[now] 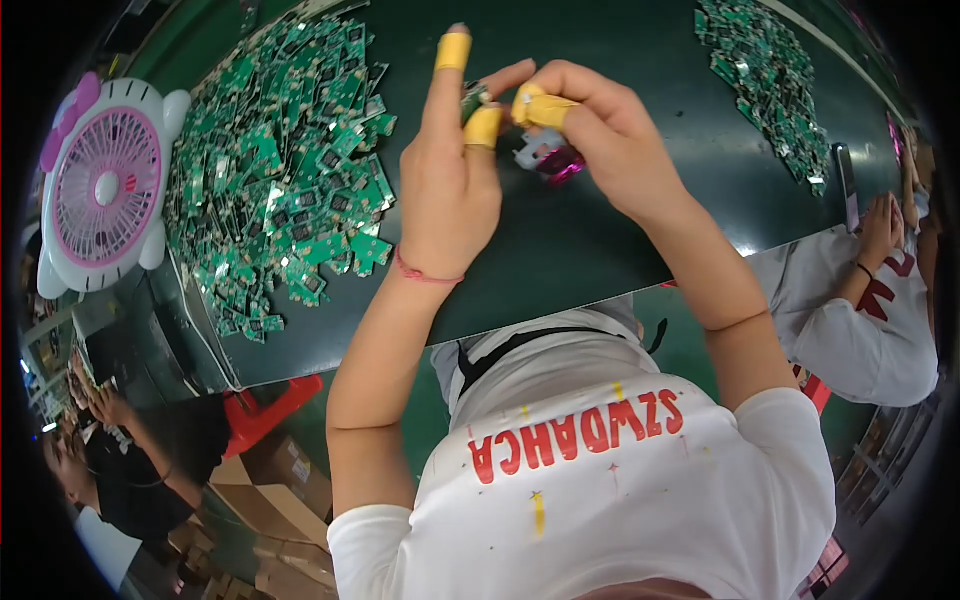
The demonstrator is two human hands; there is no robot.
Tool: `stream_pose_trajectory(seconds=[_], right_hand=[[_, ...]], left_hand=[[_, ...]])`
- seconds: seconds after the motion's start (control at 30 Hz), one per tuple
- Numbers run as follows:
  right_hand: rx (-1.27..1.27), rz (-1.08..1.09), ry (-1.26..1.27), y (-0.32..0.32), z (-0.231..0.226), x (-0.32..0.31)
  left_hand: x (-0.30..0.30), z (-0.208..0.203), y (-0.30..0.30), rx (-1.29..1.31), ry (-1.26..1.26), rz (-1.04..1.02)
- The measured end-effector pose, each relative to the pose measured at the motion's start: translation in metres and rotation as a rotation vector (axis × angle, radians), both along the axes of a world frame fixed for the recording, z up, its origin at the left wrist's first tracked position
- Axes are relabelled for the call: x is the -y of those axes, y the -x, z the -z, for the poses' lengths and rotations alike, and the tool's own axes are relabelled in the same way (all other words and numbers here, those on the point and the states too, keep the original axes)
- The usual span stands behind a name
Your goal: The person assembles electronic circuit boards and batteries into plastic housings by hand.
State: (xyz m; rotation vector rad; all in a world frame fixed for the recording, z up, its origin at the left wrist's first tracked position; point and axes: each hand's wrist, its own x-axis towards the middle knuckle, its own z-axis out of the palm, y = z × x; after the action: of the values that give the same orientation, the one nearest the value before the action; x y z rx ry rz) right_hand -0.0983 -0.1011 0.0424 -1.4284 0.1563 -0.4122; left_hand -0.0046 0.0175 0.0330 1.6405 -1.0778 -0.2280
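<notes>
My left hand (445, 190), in yellow finger covers, pinches a small green circuit board (472, 100) between its thumb and a bent finger. Its index finger points up, away from the board. Close beside it, my right hand (620, 140) has its yellow-covered thumb and index fingertip pressed together. Anything between those fingertips is too small or blurred to name. Just below the right fingertips is a small grey piece with a shiny magenta part (550, 158); I cannot tell whether it is touched or lies on the dark green table (560, 245).
A large pile of green circuit boards (290, 170) spreads over the table's left side. Another pile (770, 90) lies at the far right, near a dark flat bar (847, 185). A white and pink fan (107, 188) stands at the left edge. People sit on both sides; cardboard boxes (270, 490) stand at lower left.
</notes>
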Motion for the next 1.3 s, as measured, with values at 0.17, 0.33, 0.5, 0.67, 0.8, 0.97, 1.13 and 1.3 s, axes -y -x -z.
stream_pose_trajectory(seconds=[0.17, 0.33, 0.5, 0.67, 0.8, 0.97, 1.13, 1.3], right_hand=[[-0.137, 0.025, 0.099, 0.002, 0.003, -0.004], [-0.144, 0.021, 0.208, 0.003, -0.002, -0.005], [-0.093, 0.090, 0.103, -0.001, 0.005, -0.006], [-0.219, 0.061, 0.052, 0.000, 0.001, -0.007], [-0.173, 0.081, 0.116, 0.000, 0.007, -0.007], [-0.195, 0.078, 0.114, 0.001, 0.004, -0.005], [-0.197, -0.083, -0.025, 0.000, 0.003, -0.007], [-0.172, 0.090, -0.079, -0.002, 0.004, -0.008]], left_hand=[[0.000, 0.004, 0.000, 0.132, 0.059, 0.033], [0.004, 0.006, 0.001, 0.092, 0.169, 0.019], [0.004, 0.005, -0.008, 0.106, 0.186, -0.017], [-0.004, 0.004, -0.017, -0.006, 0.004, 0.010], [-0.002, 0.004, -0.010, -0.179, 0.071, 0.044], [0.002, 0.001, -0.007, -0.268, 0.201, 0.042], [0.000, 0.001, -0.013, -0.820, 0.445, 0.112], [0.001, 0.000, -0.006, -0.869, 0.316, 0.069]])
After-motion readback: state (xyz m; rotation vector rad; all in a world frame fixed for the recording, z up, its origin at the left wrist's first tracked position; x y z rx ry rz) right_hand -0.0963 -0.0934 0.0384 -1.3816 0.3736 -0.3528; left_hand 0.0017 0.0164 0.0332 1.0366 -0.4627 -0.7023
